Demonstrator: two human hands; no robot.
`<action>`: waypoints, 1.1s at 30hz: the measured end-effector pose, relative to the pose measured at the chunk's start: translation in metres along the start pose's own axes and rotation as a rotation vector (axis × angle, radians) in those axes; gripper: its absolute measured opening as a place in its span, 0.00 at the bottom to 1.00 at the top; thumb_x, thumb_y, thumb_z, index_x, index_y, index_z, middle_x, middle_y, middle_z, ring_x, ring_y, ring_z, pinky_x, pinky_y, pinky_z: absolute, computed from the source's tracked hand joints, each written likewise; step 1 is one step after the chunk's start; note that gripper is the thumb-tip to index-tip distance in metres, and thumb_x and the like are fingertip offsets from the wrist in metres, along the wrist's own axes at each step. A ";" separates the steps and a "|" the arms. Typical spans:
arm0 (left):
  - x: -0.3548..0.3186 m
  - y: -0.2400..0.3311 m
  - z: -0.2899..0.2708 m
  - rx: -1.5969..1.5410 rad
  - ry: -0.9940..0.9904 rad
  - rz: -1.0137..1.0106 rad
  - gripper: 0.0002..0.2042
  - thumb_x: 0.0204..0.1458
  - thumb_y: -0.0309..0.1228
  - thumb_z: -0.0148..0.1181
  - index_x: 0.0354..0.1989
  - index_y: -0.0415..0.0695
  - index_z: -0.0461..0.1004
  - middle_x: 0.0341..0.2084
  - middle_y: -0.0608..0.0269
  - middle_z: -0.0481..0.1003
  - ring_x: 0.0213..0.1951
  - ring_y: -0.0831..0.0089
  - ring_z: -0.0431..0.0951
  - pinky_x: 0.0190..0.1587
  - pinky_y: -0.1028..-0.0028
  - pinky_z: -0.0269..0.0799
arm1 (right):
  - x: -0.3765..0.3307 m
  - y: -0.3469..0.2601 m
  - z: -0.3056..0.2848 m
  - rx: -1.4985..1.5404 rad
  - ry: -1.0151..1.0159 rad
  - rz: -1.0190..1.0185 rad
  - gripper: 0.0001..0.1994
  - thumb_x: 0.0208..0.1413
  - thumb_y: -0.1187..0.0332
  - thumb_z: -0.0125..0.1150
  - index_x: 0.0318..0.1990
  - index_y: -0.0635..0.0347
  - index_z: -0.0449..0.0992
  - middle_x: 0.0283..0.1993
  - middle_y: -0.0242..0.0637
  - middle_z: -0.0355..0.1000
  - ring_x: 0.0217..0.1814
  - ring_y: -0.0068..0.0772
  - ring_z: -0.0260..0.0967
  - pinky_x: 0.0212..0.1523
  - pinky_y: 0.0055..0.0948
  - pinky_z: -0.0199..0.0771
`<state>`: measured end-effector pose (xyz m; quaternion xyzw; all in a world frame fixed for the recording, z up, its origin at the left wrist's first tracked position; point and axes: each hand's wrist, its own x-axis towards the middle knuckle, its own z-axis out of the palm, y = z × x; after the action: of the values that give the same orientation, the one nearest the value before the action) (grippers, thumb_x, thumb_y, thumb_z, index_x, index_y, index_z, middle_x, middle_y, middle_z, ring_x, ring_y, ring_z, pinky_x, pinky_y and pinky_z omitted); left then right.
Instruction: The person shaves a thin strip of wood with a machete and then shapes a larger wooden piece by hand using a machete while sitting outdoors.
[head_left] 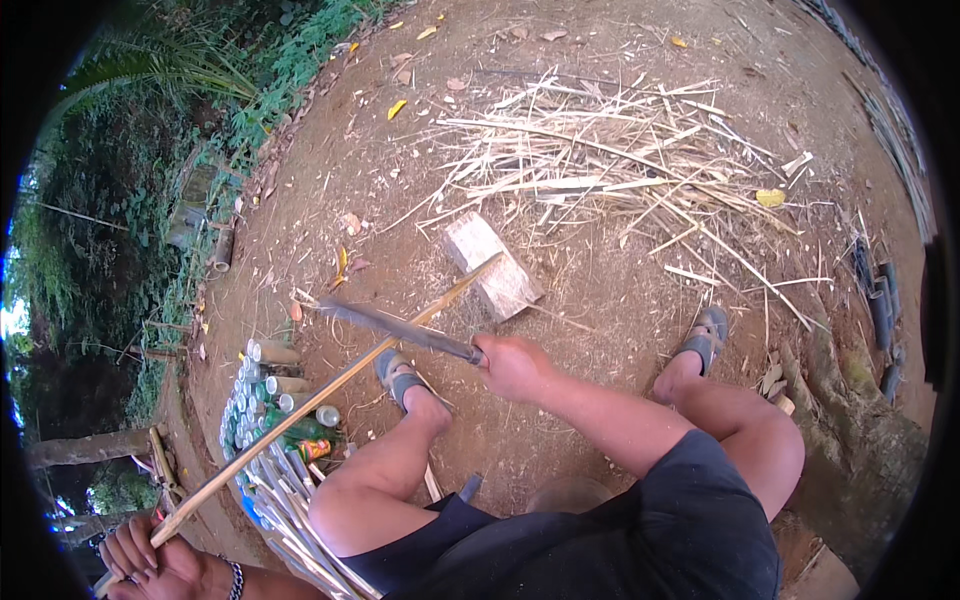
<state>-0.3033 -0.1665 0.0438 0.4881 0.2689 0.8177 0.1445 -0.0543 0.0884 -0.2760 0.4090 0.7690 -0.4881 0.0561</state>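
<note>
Bare dirt ground (620,330) is seen from above, ringed on the left by green undergrowth (150,180). A wide heap of split bamboo slivers and shavings (610,160) is spread across the upper middle, apparently where the offcuts fall. A seated person's bare legs are planted apart, a sandal on each foot (400,375) (706,338), which leaves a working gap between the knees.

A pale wooden block (492,266) is set on the dirt just ahead of the feet, placed as a chopping rest. A long bamboo strip (330,385) is laid slantwise, its far tip resting on the block and its near end drawn back to the lower left corner. There it is gripped by the left hand (150,560), fingers closed around it, so the strip is steadied along its length.

The right hand (512,362) is closed tight on the handle of a long dark blade (395,326), which is held across the strip near its middle, edge set against the bamboo.

A cluster of cans and bottles (270,400) lies by the left leg, beside a bundle of finished pale strips (300,530).
</note>
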 end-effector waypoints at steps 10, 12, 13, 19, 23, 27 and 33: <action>0.010 0.007 -0.016 -0.006 0.000 -0.042 0.22 0.58 0.50 0.52 0.23 0.45 0.61 0.12 0.73 0.56 0.15 0.83 0.56 0.22 0.81 0.56 | 0.039 0.050 0.018 0.003 0.069 0.104 0.12 0.61 0.69 0.48 0.49 0.61 0.71 0.39 0.44 0.74 0.37 0.34 0.74 0.37 0.36 0.78; 0.014 0.003 -0.020 0.001 0.014 -0.027 0.22 0.59 0.49 0.52 0.23 0.45 0.61 0.12 0.73 0.56 0.15 0.82 0.56 0.21 0.82 0.56 | 0.043 0.069 0.018 0.024 0.102 0.123 0.13 0.60 0.71 0.48 0.49 0.63 0.71 0.45 0.47 0.74 0.42 0.39 0.75 0.40 0.37 0.78; 0.016 0.001 -0.021 0.004 0.019 -0.015 0.22 0.59 0.49 0.51 0.23 0.45 0.61 0.12 0.72 0.56 0.15 0.82 0.56 0.21 0.82 0.56 | 0.049 0.089 0.020 0.033 0.122 0.130 0.13 0.59 0.72 0.48 0.50 0.64 0.70 0.48 0.49 0.74 0.44 0.41 0.75 0.42 0.38 0.78; 0.018 -0.009 -0.023 0.058 0.055 0.007 0.17 0.60 0.43 0.55 0.25 0.47 0.60 0.14 0.72 0.58 0.19 0.83 0.59 0.24 0.84 0.56 | 0.112 0.207 0.042 0.048 0.246 0.357 0.13 0.51 0.69 0.58 0.44 0.64 0.74 0.38 0.55 0.76 0.42 0.48 0.77 0.42 0.41 0.75; 0.012 0.002 -0.037 0.200 0.150 0.045 0.16 0.61 0.42 0.52 0.30 0.42 0.64 0.23 0.66 0.62 0.28 0.76 0.64 0.34 0.76 0.63 | 0.091 0.172 0.038 0.250 0.168 0.312 0.13 0.52 0.66 0.58 0.41 0.66 0.73 0.34 0.52 0.76 0.37 0.48 0.76 0.41 0.41 0.74; 0.004 -0.020 -0.006 0.234 0.350 0.231 0.13 0.62 0.40 0.51 0.38 0.40 0.68 0.35 0.60 0.67 0.38 0.70 0.68 0.46 0.68 0.68 | 0.062 0.119 0.060 0.392 0.350 0.277 0.11 0.53 0.67 0.57 0.40 0.65 0.73 0.32 0.49 0.75 0.36 0.45 0.75 0.41 0.39 0.74; -0.013 0.003 -0.022 -0.050 -0.010 -0.004 0.17 0.62 0.47 0.48 0.35 0.43 0.64 0.26 0.65 0.63 0.28 0.74 0.64 0.34 0.73 0.61 | -0.014 0.003 0.061 0.321 0.341 0.036 0.12 0.55 0.69 0.54 0.45 0.63 0.70 0.37 0.52 0.74 0.42 0.49 0.74 0.46 0.45 0.73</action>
<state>-0.3159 -0.1820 0.0278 0.4877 0.2488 0.8215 0.1597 -0.0623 0.0327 -0.3026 0.5028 0.6724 -0.5270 -0.1318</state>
